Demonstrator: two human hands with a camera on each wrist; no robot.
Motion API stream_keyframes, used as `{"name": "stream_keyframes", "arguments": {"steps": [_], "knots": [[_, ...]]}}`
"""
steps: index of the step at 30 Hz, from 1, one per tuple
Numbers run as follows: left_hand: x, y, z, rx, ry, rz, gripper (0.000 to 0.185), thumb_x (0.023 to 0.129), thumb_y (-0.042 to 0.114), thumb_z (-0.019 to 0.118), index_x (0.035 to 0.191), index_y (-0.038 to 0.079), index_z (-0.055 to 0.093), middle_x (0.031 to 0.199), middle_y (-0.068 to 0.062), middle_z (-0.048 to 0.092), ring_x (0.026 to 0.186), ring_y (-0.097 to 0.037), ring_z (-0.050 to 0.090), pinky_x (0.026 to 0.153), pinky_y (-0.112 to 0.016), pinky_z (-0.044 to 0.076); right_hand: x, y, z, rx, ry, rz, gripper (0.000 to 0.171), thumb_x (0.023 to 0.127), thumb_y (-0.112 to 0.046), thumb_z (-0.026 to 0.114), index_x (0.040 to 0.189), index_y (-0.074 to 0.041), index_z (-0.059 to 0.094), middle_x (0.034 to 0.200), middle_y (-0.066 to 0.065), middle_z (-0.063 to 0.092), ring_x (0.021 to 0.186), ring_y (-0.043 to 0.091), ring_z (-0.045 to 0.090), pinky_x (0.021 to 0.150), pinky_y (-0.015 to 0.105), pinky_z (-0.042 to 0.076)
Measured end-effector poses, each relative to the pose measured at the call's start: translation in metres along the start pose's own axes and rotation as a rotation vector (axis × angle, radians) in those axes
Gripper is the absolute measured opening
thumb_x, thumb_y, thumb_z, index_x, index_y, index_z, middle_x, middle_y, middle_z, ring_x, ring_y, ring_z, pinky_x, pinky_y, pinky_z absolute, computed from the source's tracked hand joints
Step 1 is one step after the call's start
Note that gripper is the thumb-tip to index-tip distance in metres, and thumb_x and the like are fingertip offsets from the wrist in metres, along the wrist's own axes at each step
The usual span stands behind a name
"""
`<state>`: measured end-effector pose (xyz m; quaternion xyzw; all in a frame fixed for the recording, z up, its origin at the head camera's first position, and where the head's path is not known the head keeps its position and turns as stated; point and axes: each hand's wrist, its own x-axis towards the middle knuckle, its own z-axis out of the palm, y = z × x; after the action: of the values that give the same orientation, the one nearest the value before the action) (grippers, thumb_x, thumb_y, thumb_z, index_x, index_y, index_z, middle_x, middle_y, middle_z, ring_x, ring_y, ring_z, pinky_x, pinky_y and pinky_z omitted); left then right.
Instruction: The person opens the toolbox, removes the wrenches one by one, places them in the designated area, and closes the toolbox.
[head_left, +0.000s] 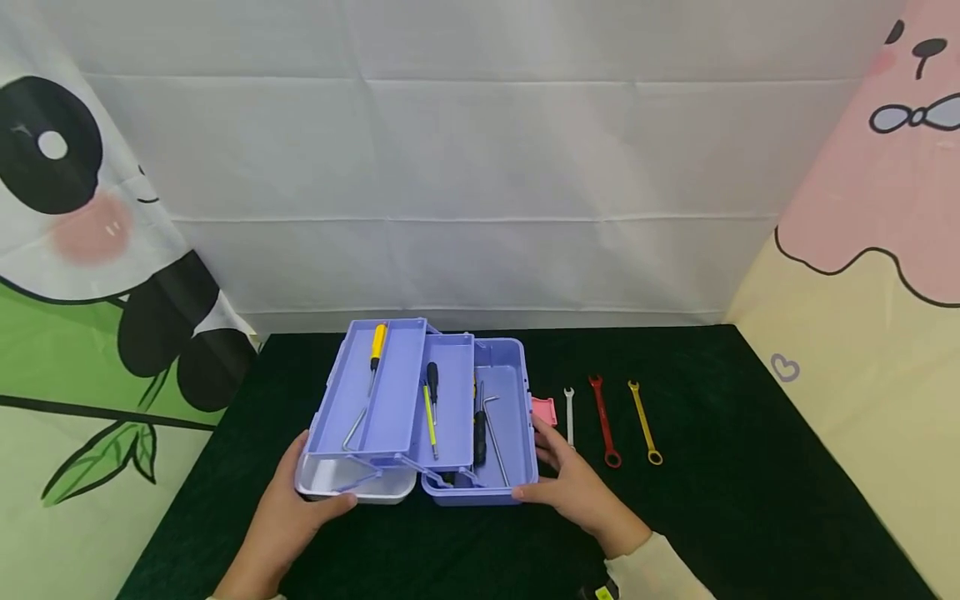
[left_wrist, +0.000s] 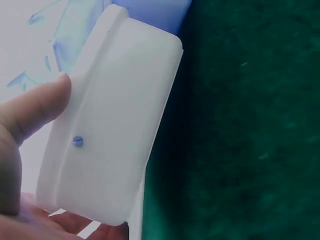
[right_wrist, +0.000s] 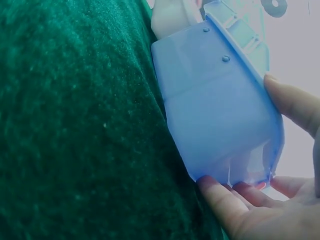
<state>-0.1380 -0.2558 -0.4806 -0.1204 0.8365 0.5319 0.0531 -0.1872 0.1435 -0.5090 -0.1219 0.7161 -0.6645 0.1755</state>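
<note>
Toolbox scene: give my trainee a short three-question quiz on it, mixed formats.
1. True or false: the purple toolbox has its trays fanned open.
2. Multiple choice: which wrench lies farthest from the toolbox? A) silver wrench B) red wrench C) yellow wrench
3. Fill in: the left hand grips the ____ lid at the toolbox's near left, while the right hand holds the near right corner.

Key: 1 true. 2 C. 3 white.
</note>
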Motion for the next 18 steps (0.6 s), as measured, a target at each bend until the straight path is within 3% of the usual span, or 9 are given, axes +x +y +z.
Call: {"name": "stream_keyframes", "arguments": {"steps": [3, 7, 14, 18], "knots": [[-0.005, 0.009, -0.004, 0.094, 0.038, 0.048, 0.133, 0.074, 0.039, 0.094, 0.167, 0.022, 0.001, 0.167, -0.023, 0.016, 0.143, -0.048, 0.031, 0.113, -0.074, 0.025, 0.0, 0.001, 0.002, -0.001, 0.003, -0.01, 0.105, 0.085, -0.007, 0.085, 0.165, -0.02, 0.019, 0.16, 0.021, 0.031, 0.146, 0.043, 0.034, 0.107, 0.053, 0.047], [-0.008, 0.018, -0.003, 0.19, 0.087, 0.147, 0.128, 0.075, 0.037, 0.094, 0.167, 0.016, 0.007, 0.164, -0.024, 0.022, 0.137, -0.05, 0.036, 0.109, -0.075, 0.029, -0.001, 0.001, 0.001, 0.001, 0.004, -0.018, 0.106, 0.085, -0.005, 0.084, 0.166, -0.02, 0.017, 0.161, 0.021, 0.029, 0.146, 0.044, 0.034, 0.107, 0.052, 0.047], [-0.015, 0.03, -0.003, 0.294, 0.119, 0.167, 0.129, 0.075, 0.041, 0.093, 0.167, 0.014, 0.006, 0.163, -0.027, 0.021, 0.135, -0.052, 0.029, 0.103, -0.08, 0.03, -0.002, 0.0, 0.001, 0.01, -0.009, -0.007, 0.106, 0.085, -0.005, 0.083, 0.166, -0.019, 0.016, 0.162, 0.021, 0.028, 0.146, 0.043, 0.034, 0.108, 0.051, 0.047], [-0.019, 0.038, -0.001, 0.35, 0.148, 0.228, 0.128, 0.075, 0.037, 0.094, 0.166, 0.014, 0.008, 0.163, -0.026, 0.021, 0.137, -0.051, 0.025, 0.102, -0.081, 0.031, -0.002, 0.001, 0.0, 0.009, -0.014, -0.007, 0.106, 0.086, -0.006, 0.083, 0.166, -0.02, 0.016, 0.162, 0.021, 0.028, 0.147, 0.043, 0.033, 0.108, 0.05, 0.047]]}}
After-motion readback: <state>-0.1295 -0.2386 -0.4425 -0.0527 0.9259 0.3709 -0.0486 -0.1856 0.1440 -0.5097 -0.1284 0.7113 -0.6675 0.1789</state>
